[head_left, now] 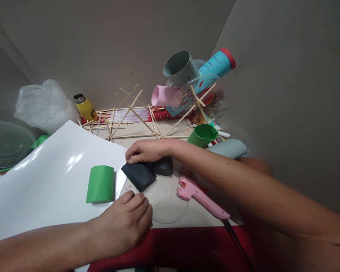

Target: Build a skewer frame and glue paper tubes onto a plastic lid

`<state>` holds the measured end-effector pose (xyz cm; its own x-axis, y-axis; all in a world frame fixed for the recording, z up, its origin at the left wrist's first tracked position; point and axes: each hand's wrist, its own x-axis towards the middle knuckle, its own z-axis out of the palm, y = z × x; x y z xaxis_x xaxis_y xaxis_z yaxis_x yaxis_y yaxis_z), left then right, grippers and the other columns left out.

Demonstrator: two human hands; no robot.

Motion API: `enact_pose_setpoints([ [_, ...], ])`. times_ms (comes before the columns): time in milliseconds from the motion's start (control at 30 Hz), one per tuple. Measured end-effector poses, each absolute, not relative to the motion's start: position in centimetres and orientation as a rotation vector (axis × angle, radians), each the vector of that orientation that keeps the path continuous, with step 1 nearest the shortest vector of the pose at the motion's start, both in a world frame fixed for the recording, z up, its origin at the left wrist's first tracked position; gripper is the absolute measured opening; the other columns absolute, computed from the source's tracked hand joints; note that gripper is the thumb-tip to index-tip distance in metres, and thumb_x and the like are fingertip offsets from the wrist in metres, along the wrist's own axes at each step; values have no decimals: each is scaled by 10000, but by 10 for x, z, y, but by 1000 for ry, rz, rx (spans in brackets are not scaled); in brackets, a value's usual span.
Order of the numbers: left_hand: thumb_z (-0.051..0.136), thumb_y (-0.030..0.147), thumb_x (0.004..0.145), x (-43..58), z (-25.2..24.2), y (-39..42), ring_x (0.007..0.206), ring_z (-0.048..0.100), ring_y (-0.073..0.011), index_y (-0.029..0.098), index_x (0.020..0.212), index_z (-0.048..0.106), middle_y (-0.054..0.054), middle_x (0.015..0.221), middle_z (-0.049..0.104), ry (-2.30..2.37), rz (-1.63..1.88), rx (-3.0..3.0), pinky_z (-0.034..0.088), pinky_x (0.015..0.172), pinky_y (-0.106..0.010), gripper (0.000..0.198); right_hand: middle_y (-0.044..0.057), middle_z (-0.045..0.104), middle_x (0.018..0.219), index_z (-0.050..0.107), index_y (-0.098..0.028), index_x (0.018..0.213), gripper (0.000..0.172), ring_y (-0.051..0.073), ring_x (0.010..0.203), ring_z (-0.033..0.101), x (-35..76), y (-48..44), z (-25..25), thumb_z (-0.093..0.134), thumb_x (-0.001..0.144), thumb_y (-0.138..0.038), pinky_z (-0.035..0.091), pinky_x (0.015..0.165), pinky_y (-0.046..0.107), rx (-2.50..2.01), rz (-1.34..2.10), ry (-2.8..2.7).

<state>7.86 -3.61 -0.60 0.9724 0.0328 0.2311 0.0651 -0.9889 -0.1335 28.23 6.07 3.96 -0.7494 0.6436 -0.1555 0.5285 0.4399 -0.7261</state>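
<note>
My right hand (146, 151) reaches across from the right, its fingers closed on the upper left edge of a flattened black paper tube (140, 175). Another black paper piece (163, 167) lies beside it, partly under the wrist. Just below the tube is my left hand (130, 215), fingers curled with their tips close to its lower corner. The left thumb is hidden, and whatever these fingers hold cannot be made out. A green paper tube (100, 184) rests on glossy white sheeting (62, 173) to the left. On the right lies a pink glue gun (204, 198) with a black cord.
A clear plastic disc (170, 211) lies under the hands. Behind them stands a wooden stick frame (133, 109). Paper tubes, including a grey one (183, 68) and a blue one (215, 70), pile up back right. A yellow bottle (86, 107) and plastic bag (44, 104) stand back left.
</note>
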Motion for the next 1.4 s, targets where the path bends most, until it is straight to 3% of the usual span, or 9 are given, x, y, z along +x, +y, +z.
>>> enact_pose_setpoints([
  [300,510,128,872,77,-2,-35,946,593,-266,66,1190,578,-165,1134,649,-150,-504,-2882,485,830,-400,331,-22,556,710,652,-122,835,157,111,672,470,285,53,45,504,888,-126,378,649,204,-1059,1021,-2589],
  [567,558,249,867,84,-4,-31,900,613,-259,52,1143,608,-179,1083,669,-184,-488,-2940,534,791,-382,344,58,684,866,693,-113,934,179,144,754,551,284,47,46,518,898,-116,403,700,233,-1140,796,-2651],
  [800,541,264,880,83,-5,-30,893,605,-262,41,1148,608,-182,1079,665,-178,-413,-2943,529,811,-408,354,164,661,1170,641,-83,1162,281,236,1049,598,283,36,49,509,926,-157,427,897,331,-1226,628,-2594],
  [900,516,260,898,83,-7,-31,901,606,-258,57,1161,603,-178,1101,661,-192,-367,-2932,520,819,-413,344,158,647,1173,608,-91,1202,309,255,1092,582,291,17,57,531,932,-220,427,941,373,-1288,446,-2458],
  [1133,487,286,917,79,-5,-36,928,602,-265,69,1179,583,-166,1138,648,-223,-335,-2949,517,818,-408,354,116,646,1052,614,-157,1072,201,248,978,596,327,-74,51,519,935,-268,481,857,389,-1501,160,-2191],
  [1300,478,335,917,77,3,-37,953,601,-273,86,1195,561,-160,1124,648,-241,-248,-3023,520,820,-414,382,111,653,997,554,-166,1115,288,266,892,617,341,-127,22,517,927,-381,501,737,391,-1737,-6,-2147],
  [1400,468,342,921,76,9,-39,960,604,-270,108,1194,552,-157,1101,651,-262,-194,-3080,519,815,-411,369,92,648,880,550,-184,1023,253,267,788,627,342,-142,7,528,907,-408,491,647,374,-1882,-87,-2108],
])
